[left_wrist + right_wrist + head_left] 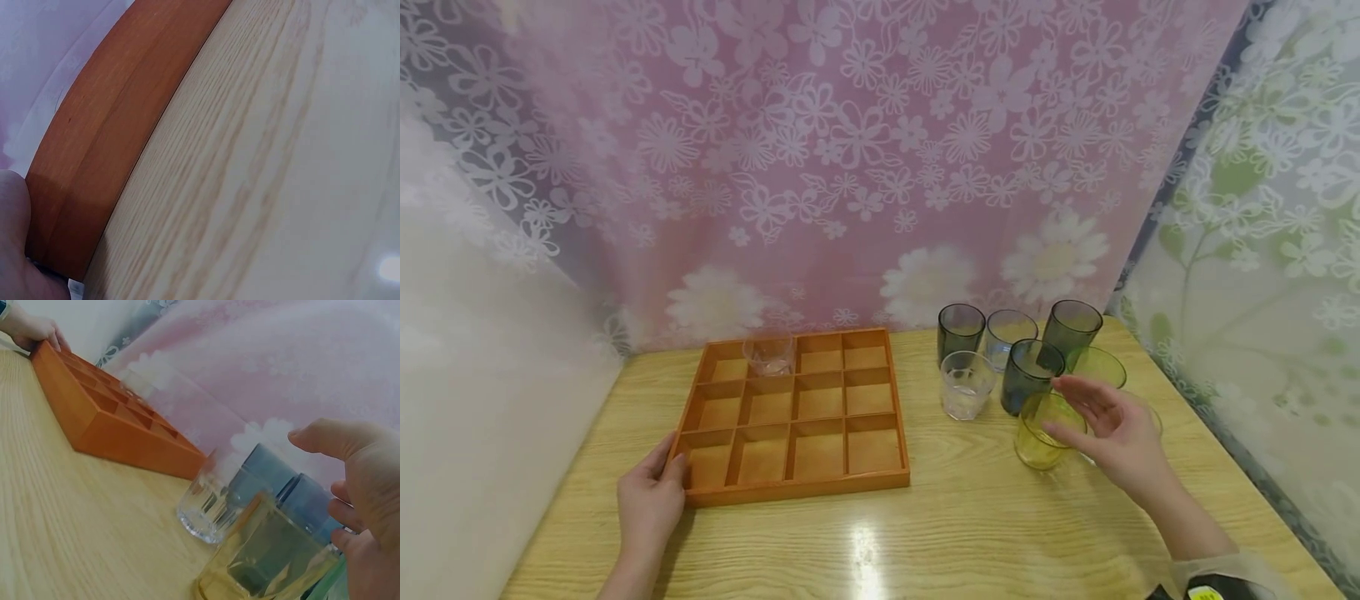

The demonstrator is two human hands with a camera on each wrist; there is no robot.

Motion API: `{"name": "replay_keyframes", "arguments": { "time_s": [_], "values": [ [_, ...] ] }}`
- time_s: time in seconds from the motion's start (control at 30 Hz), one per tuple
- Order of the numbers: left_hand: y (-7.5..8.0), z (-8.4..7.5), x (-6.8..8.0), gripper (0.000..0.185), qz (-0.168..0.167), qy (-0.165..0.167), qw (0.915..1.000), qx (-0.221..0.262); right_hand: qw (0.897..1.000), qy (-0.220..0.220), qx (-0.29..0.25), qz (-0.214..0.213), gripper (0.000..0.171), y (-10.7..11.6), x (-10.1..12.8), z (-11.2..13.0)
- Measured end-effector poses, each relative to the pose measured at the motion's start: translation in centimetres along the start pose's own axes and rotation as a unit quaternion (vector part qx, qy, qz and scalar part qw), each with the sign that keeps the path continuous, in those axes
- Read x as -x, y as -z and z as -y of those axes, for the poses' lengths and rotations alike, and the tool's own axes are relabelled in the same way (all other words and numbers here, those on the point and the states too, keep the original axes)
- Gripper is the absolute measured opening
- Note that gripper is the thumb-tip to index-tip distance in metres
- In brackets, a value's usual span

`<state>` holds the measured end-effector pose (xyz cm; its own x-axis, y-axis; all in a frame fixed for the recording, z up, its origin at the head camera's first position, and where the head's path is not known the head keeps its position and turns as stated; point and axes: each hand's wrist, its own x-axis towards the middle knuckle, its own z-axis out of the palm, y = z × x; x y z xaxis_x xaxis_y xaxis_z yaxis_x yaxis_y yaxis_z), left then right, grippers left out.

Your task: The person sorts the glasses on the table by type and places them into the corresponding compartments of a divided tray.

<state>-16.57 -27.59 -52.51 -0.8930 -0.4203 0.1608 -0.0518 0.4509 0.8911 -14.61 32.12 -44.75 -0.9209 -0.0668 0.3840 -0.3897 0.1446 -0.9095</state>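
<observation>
My left hand [651,504] grips the near left corner of a wooden compartment tray [797,487]; in the left wrist view the thumb [12,209] lies at the tray's end. A clear glass [771,360] stands in the tray's back row, second compartment from the left. My right hand [1116,433] hovers at a yellow glass [1037,450], thumb and fingers spread apart; whether it touches the rim cannot be told. Right behind the yellow glass stands a dark blue glass [1021,387]. The right wrist view shows the thumb [331,437] raised above the glasses.
Around them stand another clear glass [962,398], a dark grey glass [958,337], a light blue glass [1009,333], a second dark glass [1072,327] and a green glass [1101,367]. Another rim shows partly behind my right hand. A flowered curtain [865,167] borders the table's back.
</observation>
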Motion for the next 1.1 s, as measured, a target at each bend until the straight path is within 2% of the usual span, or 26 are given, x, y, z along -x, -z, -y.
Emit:
{"name": "replay_keyframes", "arguments": {
  "time_s": [0.2,0.37,0.5,0.67,0.9,1.1],
  "values": [
    [0.1,-0.2,0.1,0.041,0.0,0.004,1.0,0.002,0.999,0.001,0.047,-0.018,0.063,-0.3,0.2,-0.4],
    [0.2,-0.3,0.2,0.041,0.001,0.007,1.0,0.003,0.993,-0.006,0.117,-0.019,0.063,-0.9,0.1,-0.6],
    [0.3,-0.4,0.2,0.042,0.003,0.009,0.9999,0.005,0.99,-0.009,0.141,-0.018,0.062,-1.2,0.1,-0.5],
    [0.4,-0.5,0.2,0.042,0.004,0.01,0.9999,0.007,0.99,-0.027,0.139,-0.024,0.063,-1.6,0.1,-0.4],
    [0.4,-0.4,0.1,0.042,0.007,0.01,0.9998,0.014,0.992,-0.043,0.115,-0.034,0.074,-1.9,0.9,-0.9],
    [0.2,-0.3,0.0,0.041,0.007,0.001,0.9996,0.026,0.993,-0.05,0.102,-0.017,0.081,-2.2,1.8,-2.2]
  ]
}}
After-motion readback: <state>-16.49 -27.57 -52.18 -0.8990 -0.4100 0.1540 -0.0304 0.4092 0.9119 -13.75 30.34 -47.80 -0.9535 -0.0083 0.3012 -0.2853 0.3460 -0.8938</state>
